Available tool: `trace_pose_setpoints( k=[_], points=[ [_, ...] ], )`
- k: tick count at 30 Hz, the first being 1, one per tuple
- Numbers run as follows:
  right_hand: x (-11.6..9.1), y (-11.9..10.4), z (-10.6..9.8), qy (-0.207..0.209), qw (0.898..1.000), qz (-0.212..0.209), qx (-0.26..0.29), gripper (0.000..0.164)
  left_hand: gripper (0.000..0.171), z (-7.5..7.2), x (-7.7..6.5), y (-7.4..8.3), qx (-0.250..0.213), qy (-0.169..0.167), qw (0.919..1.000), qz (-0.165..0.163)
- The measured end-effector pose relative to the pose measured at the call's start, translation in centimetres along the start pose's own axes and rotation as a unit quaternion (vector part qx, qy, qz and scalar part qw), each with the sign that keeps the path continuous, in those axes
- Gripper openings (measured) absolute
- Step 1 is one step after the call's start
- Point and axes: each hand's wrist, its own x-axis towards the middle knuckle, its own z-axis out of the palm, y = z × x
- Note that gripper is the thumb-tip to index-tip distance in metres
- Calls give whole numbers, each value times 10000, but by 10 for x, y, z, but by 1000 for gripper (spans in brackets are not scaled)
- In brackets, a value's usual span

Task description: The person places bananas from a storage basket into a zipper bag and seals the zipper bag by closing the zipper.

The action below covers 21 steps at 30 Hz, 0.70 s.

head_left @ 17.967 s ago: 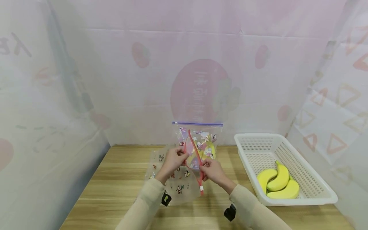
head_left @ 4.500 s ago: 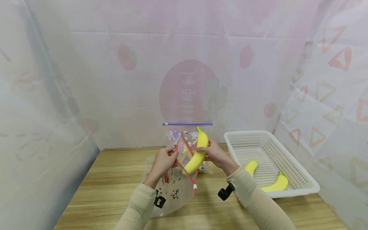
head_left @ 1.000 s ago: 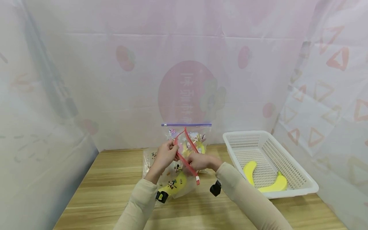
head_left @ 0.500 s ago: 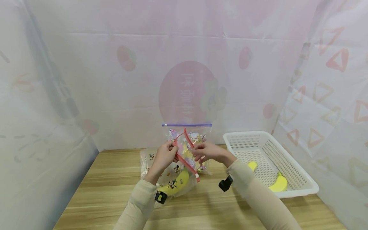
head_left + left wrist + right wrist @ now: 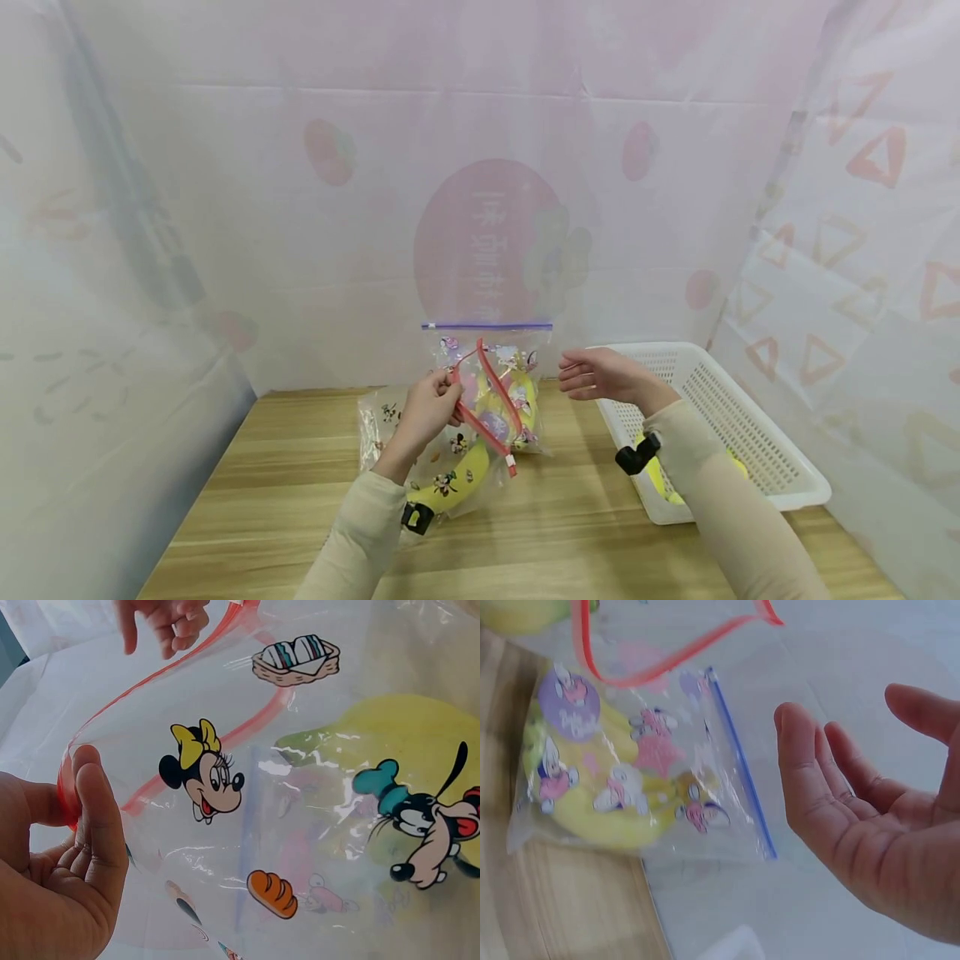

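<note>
At frame centre, the red-zip bag (image 5: 457, 454) held a banana (image 5: 450, 482); the left hand (image 5: 429, 408) pinched its rim, while the right hand (image 5: 600, 375) hovered with fingers spread, empty.

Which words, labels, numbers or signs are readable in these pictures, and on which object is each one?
Purple round label on the blue-zip bag: cursive writing, too blurred to read.
Large pink circle on the back curtain: pale characters seen mirrored through the cloth, not readable.
Red-zip bag held by the left hand: cartoon pictures only, no words.
White basket: no text visible.
</note>
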Motion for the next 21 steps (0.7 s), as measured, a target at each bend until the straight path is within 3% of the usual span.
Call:
trace_pose_setpoints(
  k=[11, 21],
  points=[
    [-15, 9, -57, 315, 9966, 404, 639, 42, 15, -2, -2, -2, -10, 36, 10000, -57],
    [-17, 44, -99, 699, 9865, 996, 1100, 43, 15, -3, -1, -4, 15, 35, 10000, -27]
  ],
)
